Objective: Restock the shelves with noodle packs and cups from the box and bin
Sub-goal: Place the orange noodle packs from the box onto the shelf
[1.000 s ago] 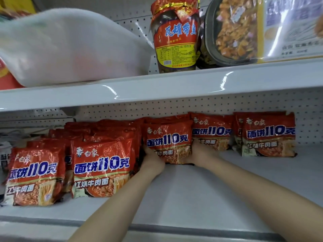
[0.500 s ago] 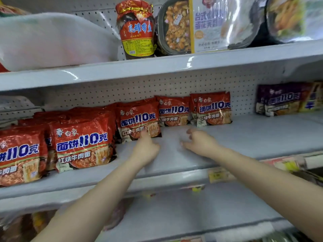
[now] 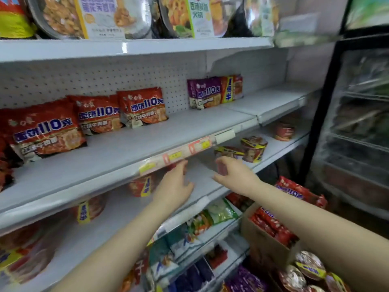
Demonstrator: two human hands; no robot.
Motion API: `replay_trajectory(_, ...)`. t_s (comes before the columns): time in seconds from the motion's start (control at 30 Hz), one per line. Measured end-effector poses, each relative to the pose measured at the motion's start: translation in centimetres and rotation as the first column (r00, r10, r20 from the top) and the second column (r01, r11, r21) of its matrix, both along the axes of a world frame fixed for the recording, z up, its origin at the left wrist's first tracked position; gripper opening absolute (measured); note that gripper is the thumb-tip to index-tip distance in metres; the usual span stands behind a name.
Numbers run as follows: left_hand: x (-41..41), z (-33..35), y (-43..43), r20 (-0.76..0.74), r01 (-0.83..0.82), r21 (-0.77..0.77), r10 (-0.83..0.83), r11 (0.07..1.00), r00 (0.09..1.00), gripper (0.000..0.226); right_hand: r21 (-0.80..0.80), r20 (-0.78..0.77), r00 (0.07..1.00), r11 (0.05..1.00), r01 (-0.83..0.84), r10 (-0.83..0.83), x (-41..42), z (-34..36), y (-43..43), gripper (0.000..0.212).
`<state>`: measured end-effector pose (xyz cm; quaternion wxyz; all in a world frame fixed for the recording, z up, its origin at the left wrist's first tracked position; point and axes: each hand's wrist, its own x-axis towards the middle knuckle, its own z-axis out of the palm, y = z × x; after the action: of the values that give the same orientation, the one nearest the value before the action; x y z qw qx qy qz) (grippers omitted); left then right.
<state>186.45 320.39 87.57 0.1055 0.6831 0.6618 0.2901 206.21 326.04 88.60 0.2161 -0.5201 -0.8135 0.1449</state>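
Red noodle packs (image 3: 96, 116) stand in a row at the back of the middle shelf (image 3: 147, 144), with purple packs (image 3: 207, 93) further right. My left hand (image 3: 174, 185) and my right hand (image 3: 233, 174) hover empty in front of that shelf's edge, fingers loosely apart. A cardboard box (image 3: 267, 241) at lower right holds more red noodle packs (image 3: 273, 226). Noodle cups (image 3: 307, 270) lie in the bottom right corner. More cups (image 3: 252, 148) stand on the shelf below the middle one.
Boxed meals (image 3: 101, 15) fill the top shelf. Lower shelves carry green and blue packets (image 3: 210, 218). A glass-door fridge (image 3: 357, 123) with a black frame stands at the right. Price tags (image 3: 185, 152) run along the middle shelf's edge.
Both hands let go of the red pack on the middle shelf and drew back toward me and down. The view swung right, bringing in the box, the cups and the fridge.
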Motion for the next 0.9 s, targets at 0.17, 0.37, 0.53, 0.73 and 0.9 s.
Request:
replay_trajectory(0.17,8.5,-2.5,1.9,0.004,0.162,-0.106,-0.162,0.981,0.987,0.063,-0.089,0.026,0.991,0.987,0.135,-0.133,9.1,-3.1,-2.6,0.061)
replay_trajectory(0.37,16.4,-5.2,4.2,0.005,0.313,-0.176,-0.317,0.933,0.948,0.057,-0.178,0.079,0.963,0.947,0.268,-0.258,17.1,-5.8,-3.6,0.063)
replay_trajectory(0.53,23.2,-7.2,7.0,0.021,0.376,-0.242,-0.383,0.894,0.924,0.05,-0.249,0.108,0.937,0.904,0.348,-0.331,24.4,-8.2,-3.0,0.06)
replay_trajectory(0.73,32.7,-10.1,10.8,0.033,0.401,-0.308,-0.412,0.863,0.911,0.048,-0.333,0.172,0.916,0.853,0.401,-0.363,34.5,-10.6,-0.7,0.053)
replay_trajectory(0.9,39.0,-12.4,13.7,0.036,0.366,-0.369,-0.381,0.854,0.924,0.046,-0.376,0.159,0.914,0.834,0.405,-0.373,41.6,-11.8,2.0,0.049)
